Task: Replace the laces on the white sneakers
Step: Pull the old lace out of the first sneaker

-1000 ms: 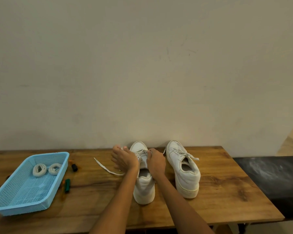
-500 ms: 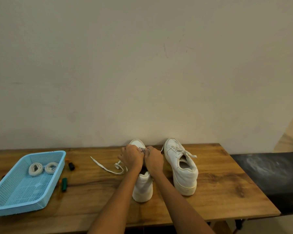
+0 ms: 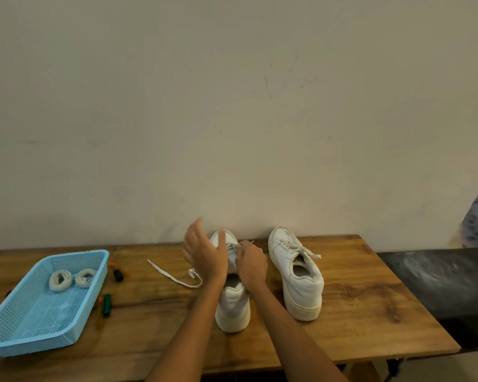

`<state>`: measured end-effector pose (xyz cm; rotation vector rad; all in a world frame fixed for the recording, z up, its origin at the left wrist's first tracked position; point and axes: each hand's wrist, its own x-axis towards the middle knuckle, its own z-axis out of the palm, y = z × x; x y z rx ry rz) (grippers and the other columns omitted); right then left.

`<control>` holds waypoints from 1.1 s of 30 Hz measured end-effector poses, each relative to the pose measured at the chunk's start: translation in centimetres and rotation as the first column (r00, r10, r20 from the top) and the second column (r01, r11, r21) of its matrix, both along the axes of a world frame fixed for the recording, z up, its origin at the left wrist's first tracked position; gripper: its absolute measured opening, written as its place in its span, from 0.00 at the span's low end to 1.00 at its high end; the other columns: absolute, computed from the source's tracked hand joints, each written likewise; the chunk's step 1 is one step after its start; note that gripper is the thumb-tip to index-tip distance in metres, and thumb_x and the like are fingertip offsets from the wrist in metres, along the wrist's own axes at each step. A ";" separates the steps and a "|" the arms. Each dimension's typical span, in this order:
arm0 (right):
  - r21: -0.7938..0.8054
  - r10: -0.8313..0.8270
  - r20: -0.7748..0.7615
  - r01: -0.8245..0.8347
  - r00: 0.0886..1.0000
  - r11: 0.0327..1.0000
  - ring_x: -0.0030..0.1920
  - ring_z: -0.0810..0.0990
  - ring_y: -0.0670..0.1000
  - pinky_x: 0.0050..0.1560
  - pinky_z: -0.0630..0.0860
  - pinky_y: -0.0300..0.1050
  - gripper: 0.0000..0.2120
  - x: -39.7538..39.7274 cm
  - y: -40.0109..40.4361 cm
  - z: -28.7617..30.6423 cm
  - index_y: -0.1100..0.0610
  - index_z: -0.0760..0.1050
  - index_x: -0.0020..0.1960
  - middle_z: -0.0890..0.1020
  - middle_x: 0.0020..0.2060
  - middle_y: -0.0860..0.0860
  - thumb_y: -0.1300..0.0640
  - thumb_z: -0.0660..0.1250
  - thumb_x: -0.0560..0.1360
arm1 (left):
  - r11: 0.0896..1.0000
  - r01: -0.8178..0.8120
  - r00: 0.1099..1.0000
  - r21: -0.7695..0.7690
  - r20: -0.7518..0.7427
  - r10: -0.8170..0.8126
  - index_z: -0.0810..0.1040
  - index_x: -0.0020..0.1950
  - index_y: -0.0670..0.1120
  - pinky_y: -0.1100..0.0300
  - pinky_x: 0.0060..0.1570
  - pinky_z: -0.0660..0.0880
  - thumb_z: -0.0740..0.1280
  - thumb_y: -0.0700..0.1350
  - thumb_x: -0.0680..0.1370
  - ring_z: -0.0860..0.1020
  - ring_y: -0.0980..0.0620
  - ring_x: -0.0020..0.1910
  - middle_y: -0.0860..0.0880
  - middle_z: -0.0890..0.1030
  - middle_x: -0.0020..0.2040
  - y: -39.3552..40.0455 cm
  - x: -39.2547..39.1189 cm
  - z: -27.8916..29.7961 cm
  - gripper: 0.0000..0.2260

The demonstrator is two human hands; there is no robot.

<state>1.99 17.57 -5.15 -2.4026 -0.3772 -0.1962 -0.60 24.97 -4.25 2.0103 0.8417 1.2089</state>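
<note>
Head view shows the left hand (image 3: 203, 253) lifted off the near sneaker (image 3: 232, 293), palm turned inward with fingers spread and holding nothing, while the right hand (image 3: 251, 264) pinches the old lace (image 3: 233, 246) over the eyelets, its grip closed tight on the strand. The sneaker stands heel toward the person on the wooden worktop (image 3: 356, 312), just beside the second sneaker (image 3: 298, 274), which is laced and tied. One freed lace end (image 3: 174, 275) trails across the worktop to the left. To do this unlacing well, the free hand should probably come down and steady the shoe's collar (otherwise each tug may drag or tip it), and the lace should be drawn out one crossing at a time, straight through the eyelet. The replacement laces (image 3: 72, 278) wait coiled in the blue basket (image 3: 17, 334), well apart from the shoes
</note>
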 end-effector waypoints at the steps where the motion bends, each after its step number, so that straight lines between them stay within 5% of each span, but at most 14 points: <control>1: 0.004 0.000 -0.003 0.000 1.000 1.000 0.49 0.79 0.53 0.47 0.74 0.46 0.16 0.0 0.0 0.0 0.59 0.76 0.52 0.82 0.48 0.54 0.53 0.51 0.82 | 0.997 0.038 0.991 0.060 -0.128 -0.030 0.76 0.60 0.48 0.46 0.61 0.65 0.69 0.53 0.73 0.69 0.45 0.64 0.46 0.74 0.63 -0.1 0.2 -0.2 0.17; 5: 0.035 0.000 -0.014 0.000 1.000 0.999 0.48 0.79 0.53 0.46 0.74 0.46 0.16 -0.1 0.0 0.0 0.59 0.77 0.52 0.82 0.47 0.54 0.53 0.52 0.82 | 0.990 0.123 0.841 0.074 -0.537 -0.065 0.81 0.48 0.54 0.48 0.61 0.63 0.67 0.53 0.75 0.67 0.50 0.64 0.53 0.75 0.61 -0.1 1.2 -1.0 0.06; 10: 0.026 -0.002 -0.014 0.003 1.000 1.000 0.48 0.79 0.53 0.47 0.75 0.47 0.15 0.2 0.0 -0.1 0.59 0.77 0.51 0.82 0.47 0.54 0.54 0.53 0.82 | 0.986 0.129 0.796 0.103 -0.604 -0.040 0.81 0.52 0.49 0.50 0.59 0.64 0.65 0.49 0.77 0.70 0.49 0.61 0.52 0.77 0.58 -0.2 2.1 -1.3 0.08; 13: 0.035 0.005 0.011 -0.005 1.000 0.999 0.48 0.79 0.54 0.47 0.73 0.47 0.15 0.0 0.0 -0.2 0.59 0.76 0.52 0.82 0.47 0.55 0.54 0.53 0.82 | 0.984 0.177 0.970 0.034 -0.176 -0.169 0.79 0.46 0.42 0.53 0.53 0.70 0.65 0.40 0.76 0.75 0.45 0.53 0.46 0.77 0.52 0.0 1.4 -0.9 0.04; 16: 0.038 0.013 0.036 -0.014 0.999 0.999 0.49 0.79 0.54 0.47 0.73 0.47 0.15 0.0 -0.1 -0.3 0.59 0.76 0.52 0.82 0.48 0.54 0.54 0.53 0.82 | 0.989 0.112 0.946 -0.102 0.316 -0.074 0.76 0.47 0.35 0.64 0.43 0.66 0.60 0.39 0.78 0.76 0.44 0.45 0.39 0.78 0.47 0.2 0.3 -0.1 0.08; 18: 0.024 0.015 0.039 -0.016 0.999 1.000 0.49 0.79 0.54 0.47 0.73 0.46 0.15 0.0 -0.1 -0.3 0.59 0.76 0.53 0.82 0.49 0.54 0.54 0.53 0.82 | 0.970 0.069 0.926 -0.231 0.378 0.024 0.73 0.55 0.34 0.61 0.44 0.68 0.58 0.36 0.79 0.77 0.41 0.48 0.38 0.78 0.51 0.2 -0.2 0.3 0.08; 20: 0.027 0.014 0.037 -0.015 0.999 1.000 0.49 0.79 0.54 0.46 0.72 0.46 0.15 -0.1 -0.1 -0.1 0.59 0.76 0.53 0.82 0.49 0.54 0.54 0.53 0.82 | 0.961 0.019 0.959 -0.276 0.278 0.061 0.69 0.63 0.39 0.50 0.55 0.71 0.62 0.36 0.78 0.75 0.40 0.58 0.41 0.76 0.60 0.0 -0.1 0.3 0.14; 23: 0.030 0.004 0.020 -0.005 1.000 1.000 0.48 0.79 0.53 0.45 0.72 0.45 0.15 0.0 -0.1 -0.2 0.59 0.76 0.52 0.82 0.48 0.54 0.53 0.53 0.82 | 0.996 -0.003 0.999 -0.086 -0.036 0.000 0.70 0.67 0.47 0.40 0.66 0.58 0.70 0.41 0.71 0.64 0.44 0.70 0.46 0.70 0.69 -0.1 0.0 0.0 0.24; 28: 0.081 -0.016 -0.022 0.018 1.000 0.997 0.45 0.79 0.52 0.45 0.73 0.44 0.15 0.1 -0.1 -0.3 0.58 0.77 0.50 0.82 0.45 0.53 0.54 0.54 0.82 | 0.992 0.128 0.837 -0.015 -0.535 -0.116 0.82 0.49 0.53 0.37 0.70 0.51 0.65 0.52 0.75 0.64 0.49 0.69 0.52 0.72 0.66 -0.5 0.6 -0.2 0.08; 33: 0.044 -0.015 -0.021 0.016 1.000 0.999 0.47 0.79 0.51 0.46 0.73 0.42 0.15 0.3 0.0 -0.2 0.58 0.77 0.52 0.82 0.47 0.53 0.53 0.53 0.82 | 0.993 0.118 0.774 0.002 -0.627 -0.090 0.82 0.51 0.51 0.37 0.69 0.53 0.65 0.52 0.77 0.67 0.49 0.66 0.53 0.75 0.62 -0.6 1.1 -0.2 0.09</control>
